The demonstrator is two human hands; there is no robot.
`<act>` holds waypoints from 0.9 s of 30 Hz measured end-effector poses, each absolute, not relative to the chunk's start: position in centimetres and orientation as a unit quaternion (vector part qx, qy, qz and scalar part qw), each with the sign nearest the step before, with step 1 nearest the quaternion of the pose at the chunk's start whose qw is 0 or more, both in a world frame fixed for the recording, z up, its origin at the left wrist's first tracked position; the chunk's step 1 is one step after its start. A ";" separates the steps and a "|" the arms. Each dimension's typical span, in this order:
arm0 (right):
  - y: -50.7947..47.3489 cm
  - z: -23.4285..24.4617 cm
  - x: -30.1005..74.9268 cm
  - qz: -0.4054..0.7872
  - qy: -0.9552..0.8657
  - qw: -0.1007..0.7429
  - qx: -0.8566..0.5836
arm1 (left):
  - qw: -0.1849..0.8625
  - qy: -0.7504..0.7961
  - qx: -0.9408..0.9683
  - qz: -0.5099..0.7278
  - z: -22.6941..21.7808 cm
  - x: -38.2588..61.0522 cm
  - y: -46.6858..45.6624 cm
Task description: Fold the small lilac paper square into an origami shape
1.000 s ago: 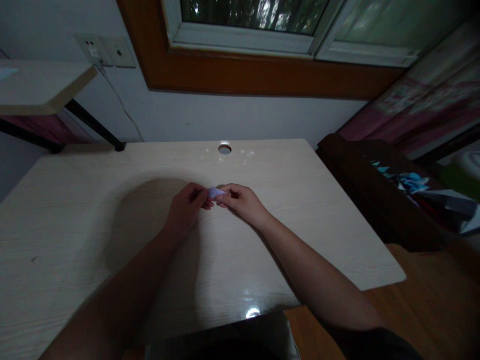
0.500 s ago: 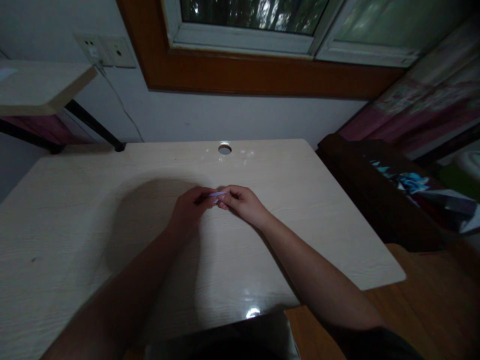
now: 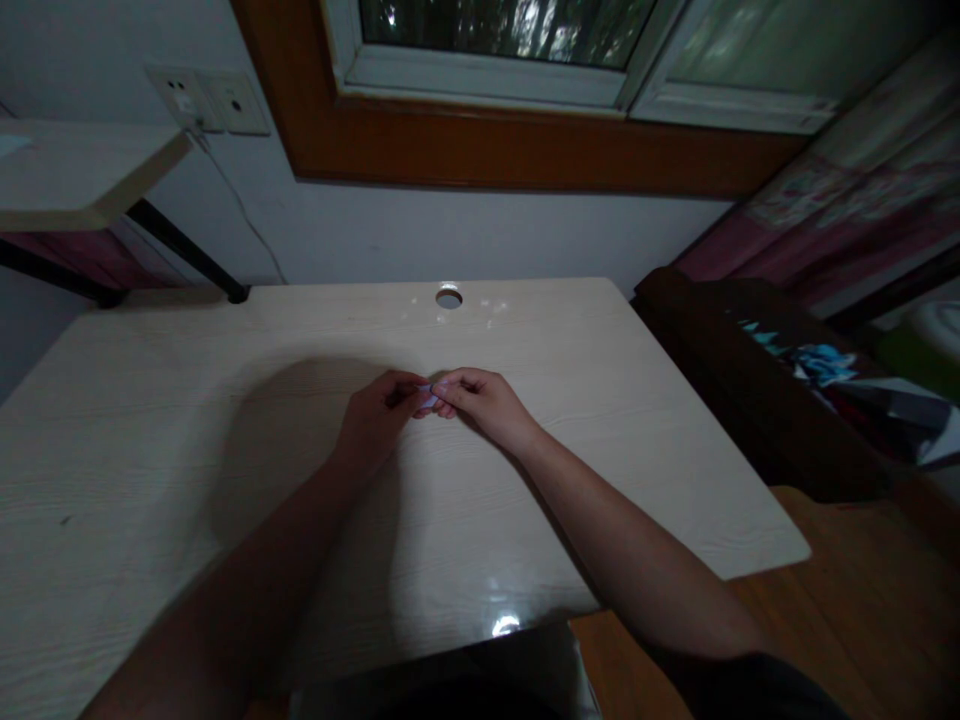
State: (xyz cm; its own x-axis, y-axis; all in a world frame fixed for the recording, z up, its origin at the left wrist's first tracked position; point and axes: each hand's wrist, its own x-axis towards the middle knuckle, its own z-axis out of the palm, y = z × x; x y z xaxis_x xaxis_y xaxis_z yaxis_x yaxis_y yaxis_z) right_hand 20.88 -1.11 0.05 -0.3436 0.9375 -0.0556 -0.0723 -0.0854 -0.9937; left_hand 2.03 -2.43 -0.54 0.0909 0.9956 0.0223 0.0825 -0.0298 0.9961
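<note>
Between my fingertips, over the middle of the pale wooden desk, is a small light-purple piece that looks like folded paper. My left hand pinches it from the left side. From the right, the thumb and fingers of my right hand close on it too. The fingertips of both hands nearly meet and cover most of the piece, so its full shape is hidden.
A round cable hole lies near the desk's back edge. At the left stands a raised shelf on black legs. Behind are a wall socket with a cord and a window. Dark furniture with cloth items stands right.
My right fingertips have shifted slightly left over the purple piece. Less of its long edge shows now, and a flatter face is visible. The arms have hardly moved.
</note>
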 end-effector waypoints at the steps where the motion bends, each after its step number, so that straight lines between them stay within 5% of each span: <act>1: -1.1 0.0 20.9 0.618 -0.535 0.412 -0.403 | 0.495 0.490 0.551 0.459 -0.6 2.0 -2.5; 13: -0.7 -0.1 20.8 0.629 -0.463 0.478 -0.403 | 0.492 0.493 0.534 0.478 -0.6 2.0 -2.3; 27: -1.1 -0.1 20.8 0.636 -0.487 0.448 -0.396 | 0.481 0.494 0.544 0.477 -0.4 2.0 -2.5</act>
